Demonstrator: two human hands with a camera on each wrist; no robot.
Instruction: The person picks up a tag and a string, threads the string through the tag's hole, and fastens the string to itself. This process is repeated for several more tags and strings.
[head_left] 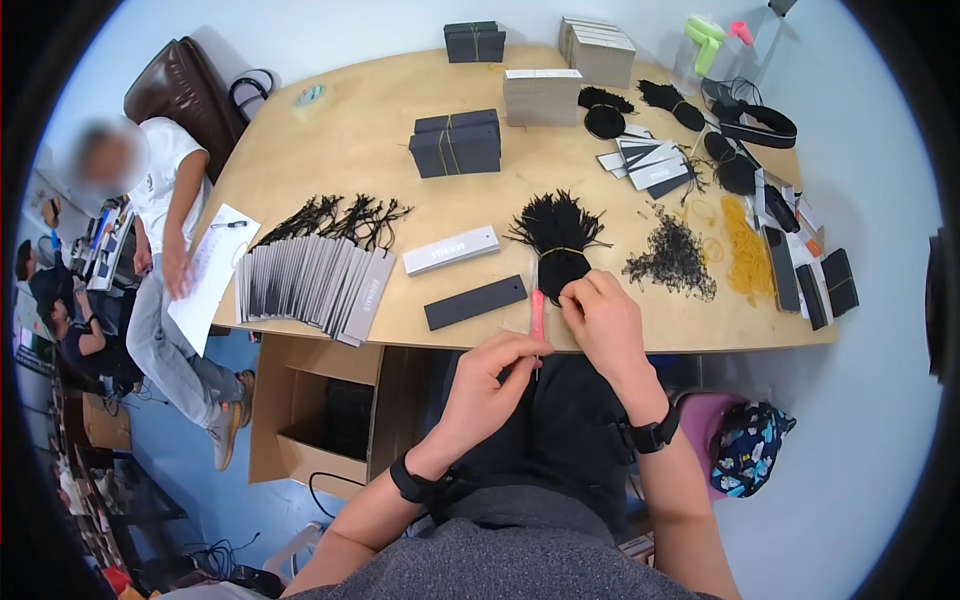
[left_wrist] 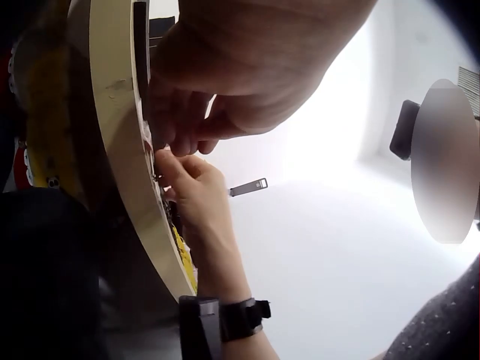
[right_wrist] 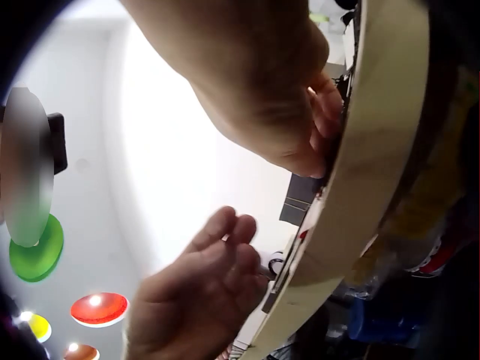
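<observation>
In the head view my right hand point(head_left: 605, 320) has its fingers curled at the lower end of a bundle of black cords point(head_left: 560, 225), tied with a yellow rubber band. To its left my left hand point(head_left: 495, 385) pinches the lower end of a slim pink-handled tool point(head_left: 538, 313) at the table edge. A thin dark tip shows below the thumb; the fingers hide the middle of the tool. In the left wrist view the right fingertips point(left_wrist: 169, 166) are close to the left ones. Left of the hands lie a black strip point(head_left: 475, 302) and a white printed box point(head_left: 450, 250).
A row of grey tags point(head_left: 305, 285) with black cords lies on the left. Small black loops point(head_left: 675, 255) and yellow rubber bands point(head_left: 745, 250) are on the right. Banded dark stacks point(head_left: 455, 145) stand farther back. A seated person point(head_left: 175, 175) leans by a paper point(head_left: 212, 270); below is an open carton point(head_left: 280, 390).
</observation>
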